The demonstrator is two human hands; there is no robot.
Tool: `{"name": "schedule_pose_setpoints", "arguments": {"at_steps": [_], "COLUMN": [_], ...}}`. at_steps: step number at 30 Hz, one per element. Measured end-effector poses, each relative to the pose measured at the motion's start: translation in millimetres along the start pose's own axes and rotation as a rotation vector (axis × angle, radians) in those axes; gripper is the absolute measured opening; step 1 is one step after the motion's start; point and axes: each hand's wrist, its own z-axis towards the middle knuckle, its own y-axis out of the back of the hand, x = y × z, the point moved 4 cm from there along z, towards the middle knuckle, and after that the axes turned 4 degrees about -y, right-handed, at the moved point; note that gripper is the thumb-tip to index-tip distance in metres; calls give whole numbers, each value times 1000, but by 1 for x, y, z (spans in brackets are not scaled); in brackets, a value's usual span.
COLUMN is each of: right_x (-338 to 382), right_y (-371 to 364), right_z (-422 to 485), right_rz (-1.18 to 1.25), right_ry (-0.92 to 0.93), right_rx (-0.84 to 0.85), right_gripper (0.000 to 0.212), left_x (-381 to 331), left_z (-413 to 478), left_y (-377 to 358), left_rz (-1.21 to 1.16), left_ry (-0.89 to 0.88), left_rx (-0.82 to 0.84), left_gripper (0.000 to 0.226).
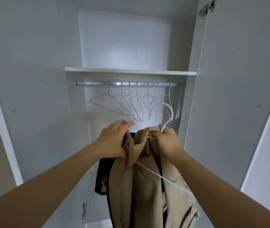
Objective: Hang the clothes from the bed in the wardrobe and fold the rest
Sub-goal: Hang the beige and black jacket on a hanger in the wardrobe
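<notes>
A beige jacket (149, 186) with a dark lining hangs from both my hands in front of the open wardrobe. My left hand (112, 139) grips its left collar edge. My right hand (168, 140) holds the neck of a white hanger (167, 114) together with the jacket's collar. The hanger's hook points up below the metal rail (98, 83), and its long bar runs down across the cloth to the lower right. The bed is not in view.
Several bare wire hangers (127, 104) hang along the rail under a white shelf (131, 71). The wardrobe doors stand open on the left (23, 79) and on the right (238, 96). A dark garment (100, 175) shows behind the jacket.
</notes>
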Motion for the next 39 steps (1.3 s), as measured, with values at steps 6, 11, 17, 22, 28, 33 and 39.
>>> {"name": "schedule_pose_setpoints", "arguments": {"at_steps": [6, 11, 17, 22, 28, 33, 39], "right_x": [15, 20, 21, -17, -32, -32, -39], "right_y": [11, 35, 62, 39, -14, -63, -80], "right_z": [-3, -8, -31, -24, 7, 14, 11], "right_rz": [32, 9, -165, -283, -184, -13, -212], "right_ry": [79, 163, 510, 313, -16, -4, -19], "right_rx": [-20, -204, -553, -261, 156, 567, 708], "right_gripper": [19, 11, 13, 27, 28, 41, 21], "left_x": [-41, -41, -15, 7, 24, 30, 52], "left_z": [30, 46, 58, 50, 32, 18, 1], "left_y": [-2, 11, 28, 48, 68, 82, 112], "left_rz": [-89, -251, -554, -723, -758, -706, -661], "left_ry": [-102, -44, 159, 201, 183, 163, 185], "left_rx": [-198, -337, -512, -595, -662, -665, -765], "left_gripper": [27, 26, 9, 19, 15, 12, 11]}}
